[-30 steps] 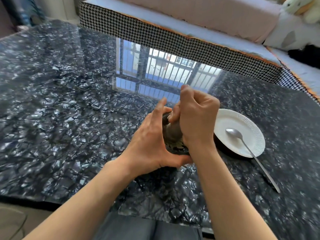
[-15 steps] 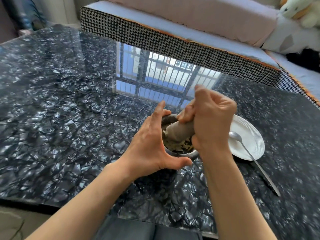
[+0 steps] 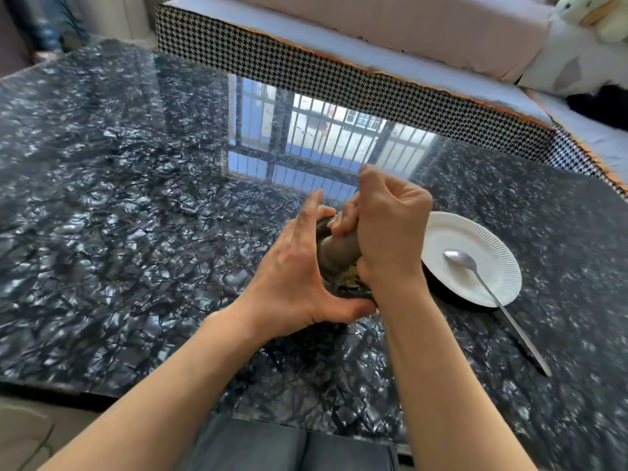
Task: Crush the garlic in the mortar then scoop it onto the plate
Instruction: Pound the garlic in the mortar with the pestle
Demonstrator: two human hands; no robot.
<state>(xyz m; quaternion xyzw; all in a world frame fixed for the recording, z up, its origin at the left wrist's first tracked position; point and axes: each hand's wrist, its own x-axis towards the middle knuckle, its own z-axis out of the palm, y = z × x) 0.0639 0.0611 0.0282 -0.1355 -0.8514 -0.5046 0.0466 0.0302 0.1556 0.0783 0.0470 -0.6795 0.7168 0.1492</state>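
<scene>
Surface (image 3: 136, 232): plate (image 3: 452, 239) with spoon (image 3: 475, 277) toward right edge, bare of garlic. Mortar (image 3: 350, 294) mid-surface, cupped by left hand (image 3: 295, 277). Right hand (image 3: 387, 232) fisted round pestle (image 3: 336, 253), lower than half-second ago, pressing garlic (image 3: 346, 283). Crushing ongoing; scooping not begun.

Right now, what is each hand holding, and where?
Right hand grips the pestle by its upper end; left hand holds the mortar round its outer wall.

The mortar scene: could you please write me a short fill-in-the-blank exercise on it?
1. The right hand grips the ____.
2. The left hand holds the ____ steady.
3. The spoon has its bowl on the white ____.
4. No garlic lies on the ____ yet.

Missing words: pestle; mortar; plate; plate
</scene>
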